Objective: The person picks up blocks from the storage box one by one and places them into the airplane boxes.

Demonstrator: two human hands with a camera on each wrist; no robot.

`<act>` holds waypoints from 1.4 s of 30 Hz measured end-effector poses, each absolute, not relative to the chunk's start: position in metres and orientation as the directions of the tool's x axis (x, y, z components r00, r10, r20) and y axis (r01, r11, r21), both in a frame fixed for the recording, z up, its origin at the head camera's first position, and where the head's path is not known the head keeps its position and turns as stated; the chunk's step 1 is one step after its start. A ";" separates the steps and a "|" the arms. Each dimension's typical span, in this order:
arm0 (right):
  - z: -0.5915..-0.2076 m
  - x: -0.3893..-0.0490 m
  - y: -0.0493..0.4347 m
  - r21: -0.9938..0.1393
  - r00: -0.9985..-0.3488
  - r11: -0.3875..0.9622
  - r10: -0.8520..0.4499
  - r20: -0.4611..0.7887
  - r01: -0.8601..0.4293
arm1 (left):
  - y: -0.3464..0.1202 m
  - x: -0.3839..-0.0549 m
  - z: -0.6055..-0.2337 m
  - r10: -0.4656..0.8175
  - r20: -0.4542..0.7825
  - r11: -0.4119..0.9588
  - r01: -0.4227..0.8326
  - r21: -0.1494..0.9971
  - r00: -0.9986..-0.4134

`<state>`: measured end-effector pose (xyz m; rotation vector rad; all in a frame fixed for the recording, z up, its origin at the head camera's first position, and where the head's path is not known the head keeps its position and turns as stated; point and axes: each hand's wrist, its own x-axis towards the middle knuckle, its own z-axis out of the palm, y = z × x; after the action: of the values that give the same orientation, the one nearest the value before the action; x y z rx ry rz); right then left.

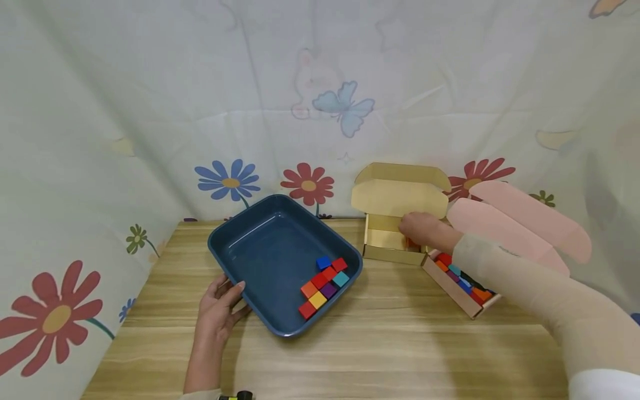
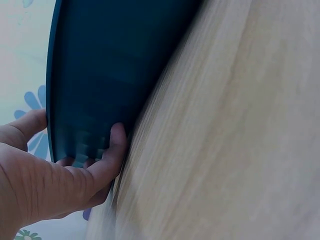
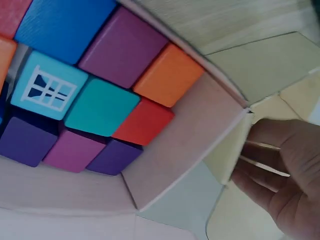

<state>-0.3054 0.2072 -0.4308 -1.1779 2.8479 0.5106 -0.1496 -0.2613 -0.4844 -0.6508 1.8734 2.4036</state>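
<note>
My left hand (image 1: pixel 218 308) grips the left side of a dark blue tray (image 1: pixel 240 266), thumb at the rim and fingers against the underside. Several coloured cubes (image 1: pixel 318 300) sit in the tray's near right corner: red, orange, yellow, purple, teal and blue. My right hand (image 1: pixel 422 229) reaches down into a small yellow cardboard box (image 1: pixel 395 255) with its lid standing up. A red-orange block (image 1: pixel 411 243) shows right under those fingers in the head view. The box wall hides the fingertips in the right wrist view, so I cannot tell whether they pinch the block.
A pink cardboard box (image 1: pixel 452 288) with its lid (image 1: pixel 510 233) folded back stands at the right, below my right forearm. Inside are several coloured blocks, among them a light blue one with a window print (image 3: pixel 49 85). A patterned cloth (image 1: pixel 165 83) hangs behind the wooden table (image 1: pixel 360 350).
</note>
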 end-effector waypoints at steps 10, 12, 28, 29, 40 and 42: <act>-0.422 -0.295 0.196 0.160 -0.669 0.661 -0.744 0.009 -0.733 | -0.263 -0.147 -0.485 -0.226 -0.335 -0.278 -0.269 0.922 -0.915; -0.421 -0.291 0.193 0.183 -0.633 0.630 -0.773 0.053 -0.754 | -0.263 -0.146 -0.485 -0.225 -0.336 -0.279 -0.270 0.921 -0.914; -0.399 -0.273 0.157 0.221 -0.527 0.551 -0.834 0.162 -0.805 | -0.262 -0.146 -0.484 -0.234 -0.338 -0.279 -0.270 0.922 -0.911; -0.398 -0.272 0.153 0.220 -0.533 0.554 -0.832 0.154 -0.803 | -0.262 -0.146 -0.485 -0.235 -0.341 -0.283 -0.271 0.920 -0.910; -0.389 -0.263 0.112 0.159 -0.586 0.590 -0.807 0.076 -0.792 | -0.261 -0.148 -0.483 -0.229 -0.348 -0.287 -0.279 0.916 -0.909; -0.386 -0.262 0.104 0.138 -0.591 0.593 -0.804 0.057 -0.793 | -0.260 -0.148 -0.482 -0.226 -0.346 -0.282 -0.279 0.918 -0.911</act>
<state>-0.2623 0.1039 -0.3863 -1.4622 2.9036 0.1590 -0.1484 -0.2601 -0.4825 -0.6549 1.8612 2.4006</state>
